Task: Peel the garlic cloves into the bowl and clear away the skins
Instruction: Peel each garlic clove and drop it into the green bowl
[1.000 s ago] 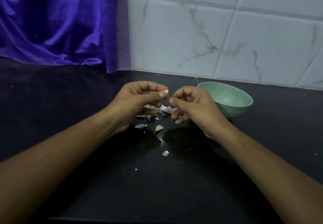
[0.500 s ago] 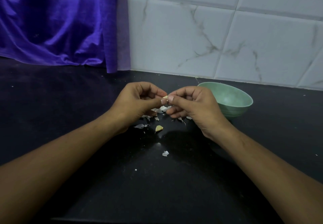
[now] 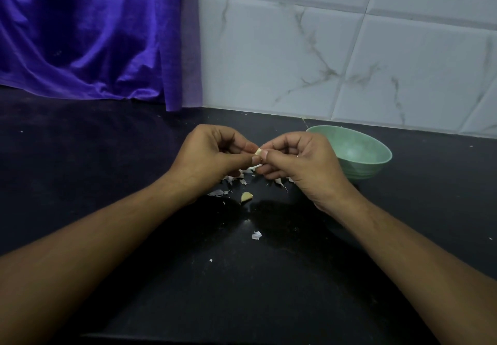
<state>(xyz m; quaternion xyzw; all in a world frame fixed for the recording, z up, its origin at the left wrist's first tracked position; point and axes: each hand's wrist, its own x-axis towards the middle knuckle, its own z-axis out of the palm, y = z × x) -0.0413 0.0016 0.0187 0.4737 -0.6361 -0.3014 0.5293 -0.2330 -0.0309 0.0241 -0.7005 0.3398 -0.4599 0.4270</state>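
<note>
Head view: on the black stone surface, a lone white skin scrap lies nearest, then a pale loose garlic clove beside scattered papery garlic skins. Above them, the left hand and right hand both pinch a small garlic clove between thumbs and fingertips. Toward the far edge, just beyond the right hand, stands a pale green round bowl.

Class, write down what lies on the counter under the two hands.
Torn garlic skins lie scattered on the black counter beneath the left hand and right hand, which pinch a garlic clove; one loose clove lies nearer. Anything under the palms is covered.
</note>
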